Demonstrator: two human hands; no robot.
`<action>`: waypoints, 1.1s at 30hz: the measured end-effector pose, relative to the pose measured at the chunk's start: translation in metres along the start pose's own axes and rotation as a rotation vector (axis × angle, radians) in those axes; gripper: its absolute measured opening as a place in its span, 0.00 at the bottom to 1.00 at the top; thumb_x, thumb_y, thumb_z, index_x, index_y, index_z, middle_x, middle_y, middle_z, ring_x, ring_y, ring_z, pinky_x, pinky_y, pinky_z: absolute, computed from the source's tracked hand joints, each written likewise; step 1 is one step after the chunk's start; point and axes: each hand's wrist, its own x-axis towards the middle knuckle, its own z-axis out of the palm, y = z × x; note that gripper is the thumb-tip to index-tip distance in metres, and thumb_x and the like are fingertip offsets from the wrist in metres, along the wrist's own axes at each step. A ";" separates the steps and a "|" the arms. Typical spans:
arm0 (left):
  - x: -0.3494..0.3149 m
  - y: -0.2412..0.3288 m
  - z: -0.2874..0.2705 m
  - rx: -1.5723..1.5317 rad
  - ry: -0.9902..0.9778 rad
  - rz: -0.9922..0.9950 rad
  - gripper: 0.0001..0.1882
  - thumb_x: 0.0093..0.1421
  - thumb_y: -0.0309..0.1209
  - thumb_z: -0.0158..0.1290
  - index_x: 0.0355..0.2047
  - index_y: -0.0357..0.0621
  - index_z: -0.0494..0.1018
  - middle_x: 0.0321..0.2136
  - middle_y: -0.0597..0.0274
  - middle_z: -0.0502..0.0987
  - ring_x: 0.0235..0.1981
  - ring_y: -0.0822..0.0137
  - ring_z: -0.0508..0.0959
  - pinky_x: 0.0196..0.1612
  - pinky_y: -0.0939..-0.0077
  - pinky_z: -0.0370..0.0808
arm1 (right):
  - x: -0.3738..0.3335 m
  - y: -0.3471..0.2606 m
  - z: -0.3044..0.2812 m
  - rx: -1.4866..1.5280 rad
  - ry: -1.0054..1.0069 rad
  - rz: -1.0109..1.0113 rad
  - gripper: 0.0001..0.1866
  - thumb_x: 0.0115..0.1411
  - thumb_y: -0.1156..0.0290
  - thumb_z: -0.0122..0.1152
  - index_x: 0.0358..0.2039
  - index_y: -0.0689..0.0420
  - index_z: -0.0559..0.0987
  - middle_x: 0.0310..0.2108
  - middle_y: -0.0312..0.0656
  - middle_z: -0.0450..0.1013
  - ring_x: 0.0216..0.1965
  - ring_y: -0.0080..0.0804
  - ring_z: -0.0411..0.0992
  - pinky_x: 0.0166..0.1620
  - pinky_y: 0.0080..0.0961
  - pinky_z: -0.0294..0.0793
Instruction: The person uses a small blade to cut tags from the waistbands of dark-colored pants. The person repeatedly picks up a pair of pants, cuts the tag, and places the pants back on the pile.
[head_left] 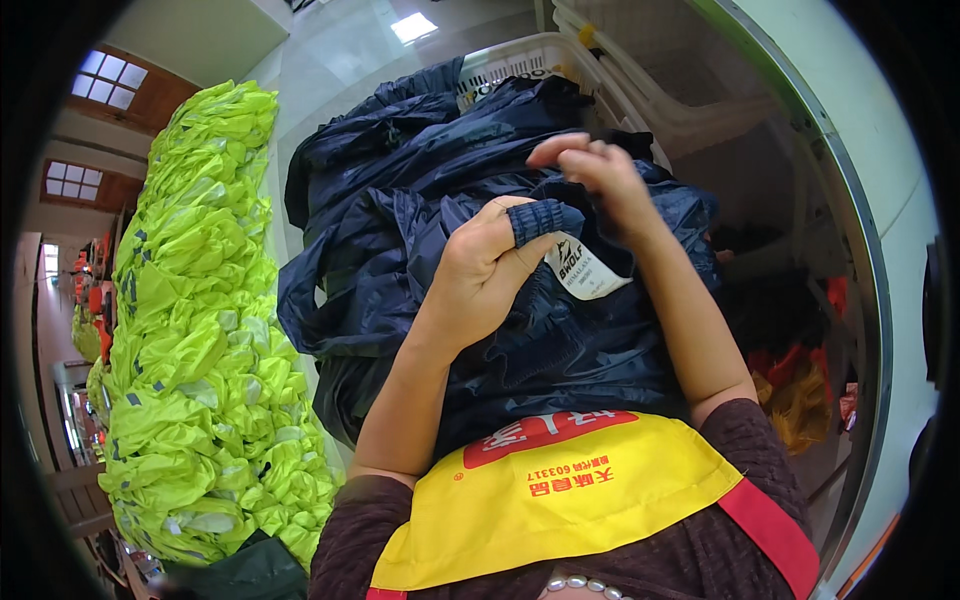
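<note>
My left hand (478, 272) is closed on the ribbed elastic edge of a navy blue garment (545, 345), pinching it between thumb and fingers. A white label (586, 272) with dark print hangs from the garment beside that grip. Just beyond, my right hand (606, 182) is raised over the cloth, its fingers loosely bent, partly apart and blurred by motion. Nothing shows in it. More navy garments (430, 150) are heaped underneath and behind both hands, with shiny, wrinkled fabric.
A tall pile of neon yellow-green garments (190, 330) runs along the left. White plastic crates (600, 75) stand at the back. A pale tabletop edge (850, 190) curves along the right. Orange and red cloth (795, 395) lies below it. My yellow apron (560, 480) borders the heap in front.
</note>
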 end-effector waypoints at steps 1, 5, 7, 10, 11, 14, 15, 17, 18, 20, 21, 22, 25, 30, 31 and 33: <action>-0.001 -0.001 -0.001 0.017 -0.008 -0.014 0.09 0.55 0.19 0.52 0.38 0.34 0.74 0.36 0.56 0.74 0.37 0.63 0.75 0.42 0.77 0.70 | -0.007 -0.016 -0.004 -0.052 -0.004 0.027 0.16 0.54 0.61 0.59 0.38 0.59 0.78 0.29 0.33 0.73 0.29 0.18 0.68 0.33 0.12 0.64; -0.003 0.002 0.001 0.004 0.032 -0.024 0.08 0.54 0.18 0.52 0.36 0.33 0.74 0.36 0.54 0.74 0.37 0.61 0.75 0.42 0.75 0.71 | -0.022 -0.054 0.004 -0.314 -0.208 -0.137 0.19 0.51 0.62 0.65 0.42 0.59 0.79 0.26 0.31 0.71 0.24 0.13 0.64 0.28 0.11 0.61; -0.003 -0.003 0.000 0.046 -0.007 0.037 0.07 0.53 0.18 0.52 0.34 0.33 0.73 0.37 0.52 0.74 0.37 0.59 0.75 0.42 0.74 0.71 | -0.026 -0.058 0.020 -0.378 -0.289 -0.157 0.22 0.49 0.62 0.68 0.43 0.60 0.78 0.29 0.35 0.74 0.29 0.18 0.69 0.33 0.14 0.67; -0.004 -0.006 0.000 0.089 -0.061 0.032 0.07 0.55 0.18 0.51 0.35 0.32 0.73 0.38 0.54 0.74 0.39 0.62 0.75 0.43 0.75 0.70 | -0.024 -0.039 0.027 -0.290 -0.345 -0.181 0.19 0.49 0.66 0.67 0.40 0.62 0.79 0.39 0.45 0.76 0.42 0.28 0.73 0.47 0.24 0.71; -0.006 -0.006 0.001 0.106 -0.074 0.011 0.07 0.56 0.19 0.50 0.36 0.32 0.72 0.39 0.55 0.74 0.40 0.64 0.75 0.44 0.76 0.69 | -0.024 -0.036 0.028 -0.171 -0.346 -0.169 0.15 0.51 0.68 0.66 0.37 0.62 0.80 0.39 0.45 0.76 0.41 0.28 0.73 0.47 0.23 0.70; -0.007 -0.006 0.005 0.094 -0.047 -0.017 0.08 0.55 0.19 0.51 0.37 0.31 0.72 0.39 0.54 0.74 0.40 0.64 0.74 0.43 0.76 0.69 | -0.032 -0.029 0.033 0.019 -0.259 -0.089 0.12 0.52 0.70 0.65 0.36 0.61 0.81 0.38 0.46 0.76 0.42 0.28 0.73 0.48 0.24 0.70; -0.007 -0.005 0.007 0.098 -0.036 -0.021 0.07 0.54 0.20 0.52 0.35 0.31 0.72 0.37 0.52 0.74 0.39 0.61 0.75 0.43 0.74 0.70 | -0.034 -0.023 0.035 0.054 -0.221 -0.133 0.10 0.54 0.70 0.63 0.35 0.60 0.81 0.36 0.45 0.77 0.39 0.25 0.73 0.45 0.21 0.72; -0.006 -0.003 0.010 0.100 -0.018 -0.026 0.06 0.53 0.21 0.54 0.32 0.31 0.73 0.35 0.49 0.73 0.38 0.55 0.75 0.42 0.71 0.71 | -0.039 -0.020 0.038 0.117 -0.142 -0.095 0.10 0.55 0.69 0.62 0.35 0.60 0.81 0.35 0.43 0.77 0.36 0.23 0.74 0.41 0.18 0.72; -0.006 -0.003 0.011 0.079 -0.019 -0.022 0.06 0.53 0.22 0.54 0.31 0.31 0.73 0.34 0.49 0.73 0.36 0.56 0.75 0.41 0.71 0.71 | -0.041 -0.019 0.040 0.148 -0.102 -0.076 0.10 0.55 0.69 0.61 0.35 0.60 0.81 0.34 0.42 0.77 0.35 0.22 0.74 0.40 0.17 0.72; -0.005 -0.002 0.011 0.045 -0.021 -0.013 0.07 0.55 0.25 0.55 0.30 0.31 0.72 0.32 0.50 0.73 0.34 0.58 0.74 0.39 0.72 0.71 | -0.042 -0.017 0.044 0.068 -0.036 -0.156 0.10 0.57 0.69 0.60 0.35 0.61 0.81 0.32 0.41 0.77 0.32 0.20 0.73 0.35 0.15 0.71; -0.005 -0.003 0.011 0.010 -0.011 -0.040 0.08 0.55 0.26 0.55 0.30 0.31 0.72 0.31 0.51 0.72 0.33 0.60 0.74 0.37 0.73 0.70 | -0.045 -0.017 0.045 0.038 -0.013 -0.168 0.10 0.57 0.69 0.60 0.34 0.61 0.81 0.31 0.41 0.77 0.32 0.20 0.73 0.35 0.15 0.71; -0.005 -0.005 0.011 -0.019 0.003 -0.071 0.08 0.56 0.27 0.55 0.29 0.31 0.72 0.30 0.52 0.72 0.32 0.62 0.73 0.36 0.74 0.70 | -0.046 -0.017 0.046 0.013 0.005 -0.180 0.10 0.57 0.69 0.60 0.34 0.61 0.81 0.31 0.41 0.77 0.32 0.20 0.73 0.35 0.15 0.71; -0.009 -0.010 0.008 0.026 -0.020 -0.116 0.09 0.58 0.28 0.53 0.28 0.32 0.72 0.28 0.55 0.71 0.29 0.66 0.71 0.33 0.77 0.68 | -0.046 -0.020 0.046 0.021 0.055 -0.154 0.09 0.57 0.68 0.60 0.33 0.62 0.81 0.30 0.40 0.77 0.31 0.20 0.73 0.34 0.14 0.70; -0.010 -0.016 0.008 -0.035 -0.011 -0.158 0.09 0.60 0.28 0.51 0.28 0.32 0.71 0.26 0.58 0.70 0.26 0.69 0.69 0.31 0.79 0.67 | -0.045 -0.020 0.045 -0.247 0.140 -0.245 0.10 0.56 0.66 0.62 0.29 0.62 0.81 0.24 0.38 0.76 0.25 0.19 0.71 0.28 0.15 0.69; -0.007 -0.015 0.013 -0.071 0.012 -0.115 0.09 0.60 0.28 0.51 0.29 0.32 0.71 0.26 0.59 0.70 0.26 0.70 0.69 0.31 0.79 0.67 | -0.039 -0.019 0.045 -0.400 0.212 -0.532 0.12 0.55 0.64 0.64 0.28 0.61 0.80 0.19 0.37 0.72 0.21 0.16 0.66 0.24 0.15 0.65; -0.006 -0.014 0.015 -0.089 0.014 -0.090 0.08 0.60 0.27 0.50 0.30 0.32 0.71 0.26 0.60 0.70 0.26 0.71 0.69 0.31 0.80 0.67 | -0.036 -0.028 0.039 -0.417 0.182 -0.492 0.13 0.54 0.63 0.64 0.28 0.61 0.80 0.18 0.36 0.70 0.20 0.16 0.64 0.23 0.15 0.63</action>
